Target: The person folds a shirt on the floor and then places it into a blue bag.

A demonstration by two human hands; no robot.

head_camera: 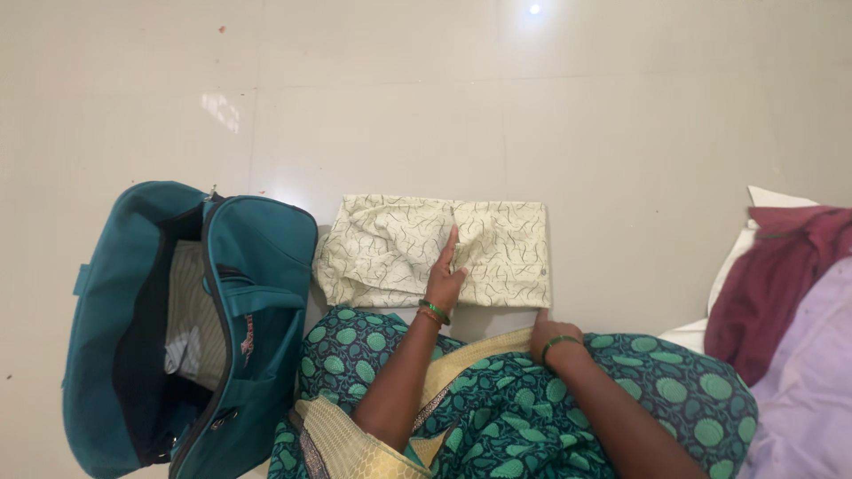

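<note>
Cream patterned cloth [435, 251], folded into a flat rectangle, lies on the pale tiled floor [577, 115] just ahead of the person's knees, and everything else is placed from it. In the head view, the only one here, the left hand [444, 275] lies flat on the middle of the cloth, fingers stretched out together and pressing down along a crease; it grips nothing. The right hand [548, 330] sits at the cloth's near right corner, by the edge of the green printed garment [674, 381] over the lap; its fingers are curled under and mostly hidden, so I cannot tell whether they pinch the cloth's edge or only rest beside it. Left of the cloth, touching or almost touching its left edge, stands a teal travel bag [257, 266], unzipped and gaping, with light striped fabric already inside. Well to the right of the cloth lies a heap of clothes, a maroon one [781, 266] on top and a lilac one [812, 372] beside it.

Judging by this, the step in hand is smoothing the folded piece flat. A next move would call for both hands to slide under or grasp opposite edges so that the fold holds while it is lifted.
</note>
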